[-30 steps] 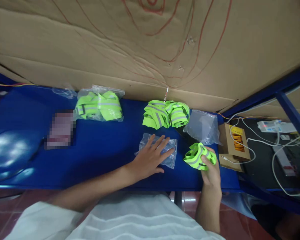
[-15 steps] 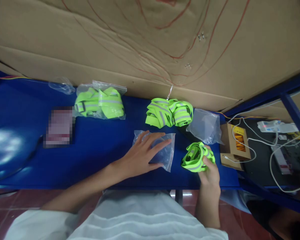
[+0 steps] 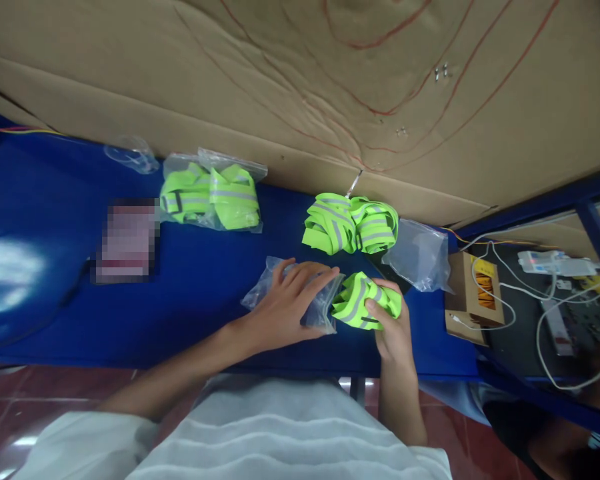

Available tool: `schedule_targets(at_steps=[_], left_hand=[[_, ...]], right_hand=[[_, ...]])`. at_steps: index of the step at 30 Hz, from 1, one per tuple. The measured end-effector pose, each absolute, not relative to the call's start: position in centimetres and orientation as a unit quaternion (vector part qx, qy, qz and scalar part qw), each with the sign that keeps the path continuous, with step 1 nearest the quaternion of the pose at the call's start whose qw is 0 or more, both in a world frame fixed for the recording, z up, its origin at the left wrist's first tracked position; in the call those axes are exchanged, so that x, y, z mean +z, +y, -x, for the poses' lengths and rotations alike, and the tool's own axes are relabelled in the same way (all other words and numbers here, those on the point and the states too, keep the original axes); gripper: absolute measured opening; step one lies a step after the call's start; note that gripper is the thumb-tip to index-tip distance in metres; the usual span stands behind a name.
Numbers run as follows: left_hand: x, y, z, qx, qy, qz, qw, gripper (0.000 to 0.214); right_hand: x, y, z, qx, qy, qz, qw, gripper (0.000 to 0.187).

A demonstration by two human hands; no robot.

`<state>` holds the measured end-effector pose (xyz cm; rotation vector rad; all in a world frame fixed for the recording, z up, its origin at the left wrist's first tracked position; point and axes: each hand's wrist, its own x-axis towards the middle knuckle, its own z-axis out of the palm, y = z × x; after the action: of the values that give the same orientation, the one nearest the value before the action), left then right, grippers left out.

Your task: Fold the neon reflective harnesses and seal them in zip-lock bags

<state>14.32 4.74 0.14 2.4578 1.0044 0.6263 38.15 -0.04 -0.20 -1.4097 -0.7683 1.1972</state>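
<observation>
My right hand (image 3: 393,320) is closed around a rolled neon-yellow reflective strap (image 3: 357,300) with grey stripes. The roll's left end is at the mouth of a clear plastic zip bag (image 3: 263,283); I cannot tell whether it is inside. My left hand (image 3: 287,300) holds that bag from above, its thumb and fingertips at the mouth edges. Part of the bag is hidden under the hand. Just behind lie two more rolled reflective straps (image 3: 330,223), side by side against the cardboard.
Bagged reflective straps (image 3: 235,197) lie at the back left, near a blurred-out flat object (image 3: 127,240). Another clear bag (image 3: 420,257) rests by a small cardboard box (image 3: 473,290) at right. White cables and a power strip (image 3: 555,263) sit beyond. Cardboard (image 3: 300,100) stands behind the blue table (image 3: 195,293).
My right hand has brought the rolled strap left, up to the mouth of the bag. Under my left hand the bag's mouth now looks raised and more crumpled. The view has shifted slightly.
</observation>
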Motion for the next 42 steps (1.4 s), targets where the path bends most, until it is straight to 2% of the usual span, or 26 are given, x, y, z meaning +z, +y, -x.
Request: schedule_targets(at_steps=[3, 5, 9, 16, 19, 23, 31, 36, 39, 42], left_hand=[[-0.2, 5.1, -14.3, 0.2, 0.363, -0.897, 0.153, 0.094], [-0.9, 5.3, -14.4, 0.164, 0.363, -0.905, 0.147, 0.099], [-2.3, 5.9, -14.4, 0.108, 0.379, -0.906, 0.156, 0.116], [-2.7, 7.1, -13.5, 0.116, 0.393, -0.901, 0.141, 0.105], [-3.0, 7.0, -13.0, 0.13, 0.373, -0.902, 0.176, 0.119], [-2.7, 6.7, -12.5, 0.079, 0.315, -0.916, 0.235, 0.136], [-0.2, 5.8, -11.4, -0.014, 0.337, -0.928, 0.157, 0.149], [0.7, 5.5, -10.0, -0.03, 0.342, -0.928, 0.142, 0.145], [0.5, 6.7, -10.1, -0.018, 0.325, -0.938, 0.119, 0.14], [0.5, 7.8, -10.7, 0.01, 0.317, -0.943, 0.106, 0.127]], right_hand=[[0.5, 0.1, -37.4, 0.41, -0.412, 0.645, 0.496, 0.042], [0.7, 0.3, -36.6, 0.366, -0.449, 0.659, 0.479, 0.041], [0.0, 0.6, -35.3, 0.408, -0.447, 0.644, 0.469, 0.039], [-1.5, 0.7, -35.4, 0.353, -0.412, 0.699, 0.467, 0.042], [-1.9, 1.0, -35.8, 0.377, -0.393, 0.694, 0.47, 0.044], [-2.4, 1.6, -35.8, 0.412, -0.377, 0.678, 0.478, 0.044], [-2.7, 2.0, -36.2, 0.413, -0.359, 0.691, 0.472, 0.045], [-2.6, 1.7, -36.5, 0.411, -0.352, 0.7, 0.467, 0.048], [-2.4, 1.5, -36.3, 0.451, -0.336, 0.676, 0.475, 0.048], [-2.2, 1.4, -35.7, 0.486, -0.324, 0.645, 0.492, 0.048]])
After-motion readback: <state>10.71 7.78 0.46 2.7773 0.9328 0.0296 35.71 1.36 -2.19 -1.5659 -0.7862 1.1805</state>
